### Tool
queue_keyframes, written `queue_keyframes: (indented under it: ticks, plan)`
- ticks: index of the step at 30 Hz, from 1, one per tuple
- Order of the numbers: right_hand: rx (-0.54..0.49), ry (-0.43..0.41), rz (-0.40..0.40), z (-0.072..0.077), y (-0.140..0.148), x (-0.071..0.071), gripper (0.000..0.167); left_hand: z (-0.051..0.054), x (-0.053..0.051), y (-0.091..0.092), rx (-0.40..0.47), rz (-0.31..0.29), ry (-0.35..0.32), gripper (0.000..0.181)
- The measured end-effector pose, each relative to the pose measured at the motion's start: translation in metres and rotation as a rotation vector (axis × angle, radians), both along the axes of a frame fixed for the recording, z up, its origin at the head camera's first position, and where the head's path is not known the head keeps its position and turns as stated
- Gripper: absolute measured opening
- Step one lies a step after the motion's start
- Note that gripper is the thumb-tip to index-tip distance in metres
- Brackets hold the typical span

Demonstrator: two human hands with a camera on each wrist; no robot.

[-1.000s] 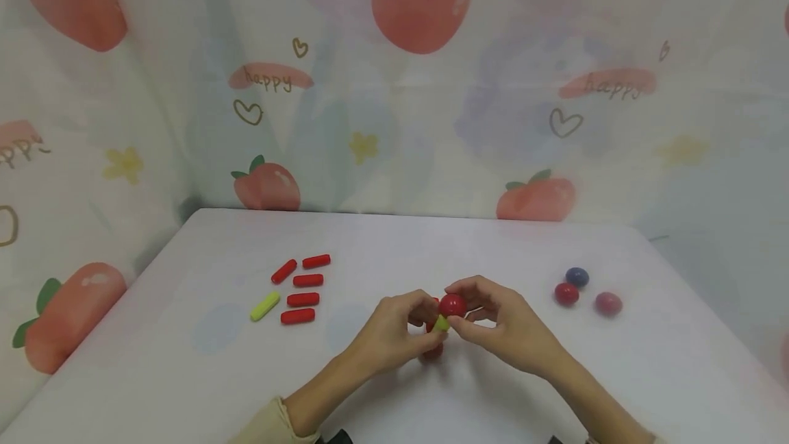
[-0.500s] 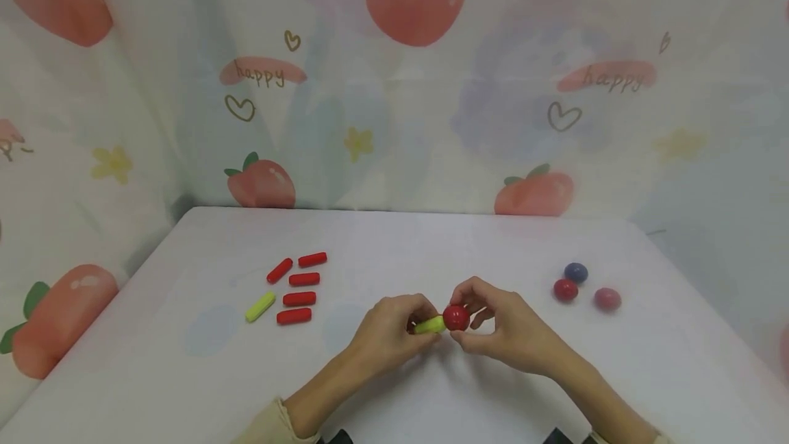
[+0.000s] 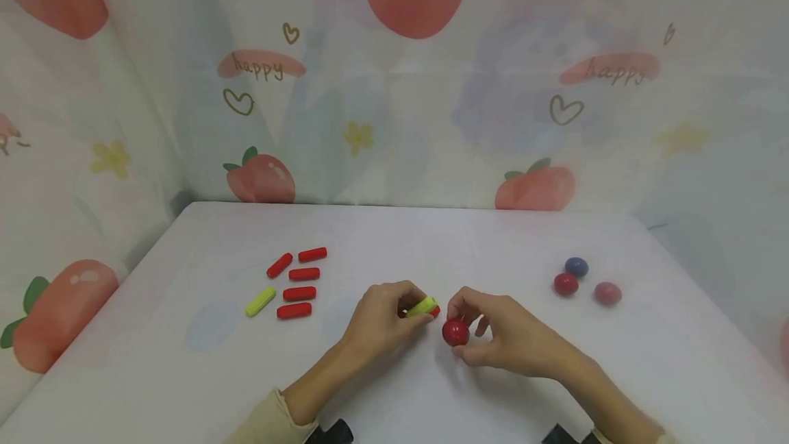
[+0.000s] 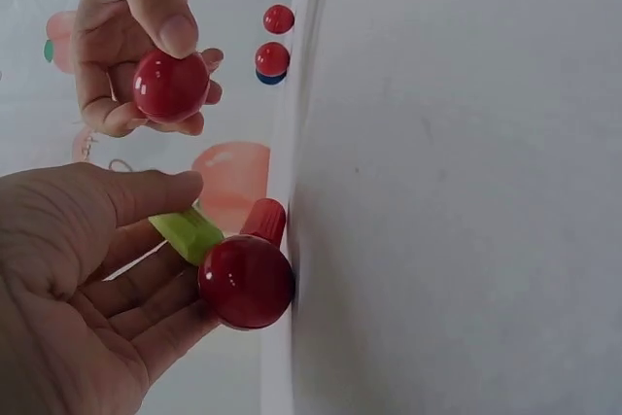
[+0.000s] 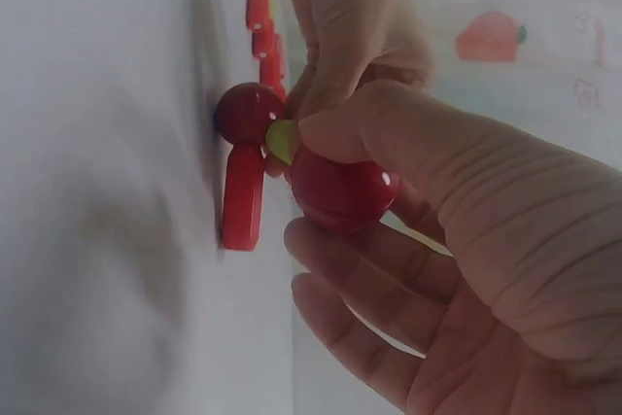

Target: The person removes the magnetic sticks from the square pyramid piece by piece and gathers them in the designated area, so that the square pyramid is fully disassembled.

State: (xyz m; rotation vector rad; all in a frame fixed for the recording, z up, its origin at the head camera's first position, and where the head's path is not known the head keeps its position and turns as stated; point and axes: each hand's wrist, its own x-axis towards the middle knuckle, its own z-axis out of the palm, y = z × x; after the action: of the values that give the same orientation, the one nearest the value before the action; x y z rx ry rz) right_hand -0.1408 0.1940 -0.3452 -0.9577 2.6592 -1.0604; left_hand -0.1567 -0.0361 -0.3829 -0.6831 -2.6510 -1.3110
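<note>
Near the front middle of the table, my left hand (image 3: 382,317) pinches a yellow-green stick (image 3: 422,306) between thumb and fingers. In the left wrist view a glossy dark red ball (image 4: 246,282) sits at that stick's end, and a red stick (image 4: 264,221) meets the same ball. This ball is mostly hidden behind the hand in the head view. To the right, my right hand (image 3: 508,334) holds another red ball (image 3: 455,332) by thumb and fingertips. Seen from the head, a small gap separates this ball from the yellow-green stick.
Several red sticks (image 3: 299,292) and one yellow-green stick (image 3: 261,301) lie on the left of the white table (image 3: 382,238). At the right rest a blue ball (image 3: 576,266), a red ball (image 3: 566,284) and a pinkish-red ball (image 3: 607,293). A printed curtain (image 3: 394,101) hangs behind.
The red ball in my right hand was against the yellow-green stick's end; it has since come away, lower and nearer me. My left hand has turned the stick's free end upward.
</note>
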Motion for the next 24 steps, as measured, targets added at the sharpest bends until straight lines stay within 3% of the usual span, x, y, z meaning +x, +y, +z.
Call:
queue_keyframes:
  ticks: [8,16,24]
  plan:
    - [0.164,0.008,-0.178,0.018,0.031,-0.008,0.041,-0.001,-0.003,-0.004,0.076,0.003,-0.083,0.017]
    - [0.26,-0.021,-0.33,0.032,0.092,-0.024,0.044,0.002,-0.006,-0.005,0.086,-0.005,-0.078,0.017]
    - [0.278,-0.071,-0.514,0.018,0.145,-0.021,0.054,0.002,-0.005,-0.006,0.083,0.004,-0.137,0.02]
